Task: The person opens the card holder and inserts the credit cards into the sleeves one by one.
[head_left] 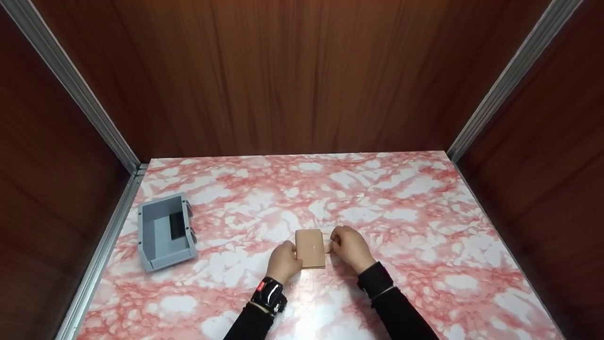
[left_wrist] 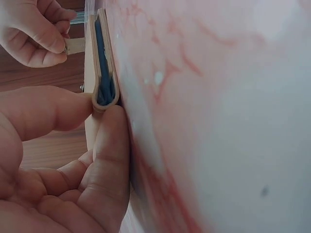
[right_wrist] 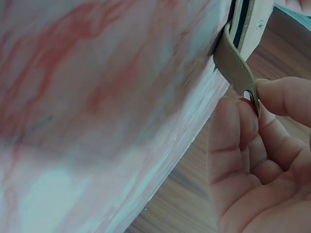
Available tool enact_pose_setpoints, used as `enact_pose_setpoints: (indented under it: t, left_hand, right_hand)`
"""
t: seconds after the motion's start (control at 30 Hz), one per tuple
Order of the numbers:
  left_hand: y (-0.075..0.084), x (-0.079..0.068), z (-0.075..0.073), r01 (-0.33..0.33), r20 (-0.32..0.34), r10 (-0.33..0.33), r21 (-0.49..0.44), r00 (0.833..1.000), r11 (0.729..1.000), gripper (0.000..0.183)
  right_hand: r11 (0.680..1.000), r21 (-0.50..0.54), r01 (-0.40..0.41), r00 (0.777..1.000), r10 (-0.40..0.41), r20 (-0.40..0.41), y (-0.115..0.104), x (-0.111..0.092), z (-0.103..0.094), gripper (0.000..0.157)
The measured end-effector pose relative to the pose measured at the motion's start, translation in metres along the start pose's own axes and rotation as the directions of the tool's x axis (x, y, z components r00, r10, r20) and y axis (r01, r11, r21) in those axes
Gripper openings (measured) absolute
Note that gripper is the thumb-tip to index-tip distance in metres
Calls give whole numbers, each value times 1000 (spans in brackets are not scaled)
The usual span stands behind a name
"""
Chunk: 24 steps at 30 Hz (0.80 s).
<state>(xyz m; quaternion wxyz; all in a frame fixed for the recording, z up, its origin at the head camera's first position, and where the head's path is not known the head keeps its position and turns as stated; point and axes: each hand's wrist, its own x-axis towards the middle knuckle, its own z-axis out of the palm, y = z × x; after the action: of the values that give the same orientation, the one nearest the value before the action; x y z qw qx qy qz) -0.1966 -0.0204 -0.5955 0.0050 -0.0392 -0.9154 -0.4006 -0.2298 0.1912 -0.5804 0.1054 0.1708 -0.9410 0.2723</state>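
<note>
We've got a smooth, leathery-looking case on a shiny marbled tabletop, plus a matt plastic bin at the case's nine o'clock and woodgrain panelling up at twelve.

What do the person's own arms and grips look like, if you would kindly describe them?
Black fabric sleeves cover both forearms. The left wrist wears a glossy black band with a small red label; the right, a wide, duller black band. The left grip and right grip are ungloved.

Both hands pinching, forearms angled inward
</note>
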Motion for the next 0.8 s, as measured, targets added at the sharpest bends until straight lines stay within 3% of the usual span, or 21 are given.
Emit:
enact_pose_setpoints:
  t: [0.13, 0.8]
  left_hand:
    - [0, 0, 0, 5, 5, -5, 1, 1000, 1000, 23]
    - [2, 0, -1, 14, 13, -14, 9, 1000, 1000, 24]
  right_hand:
    - [999, -3, -40, 999, 40, 26, 3, -1, -1, 18]
    - [996, -43, -82, 991, 86, 101, 11, -4, 0, 14]
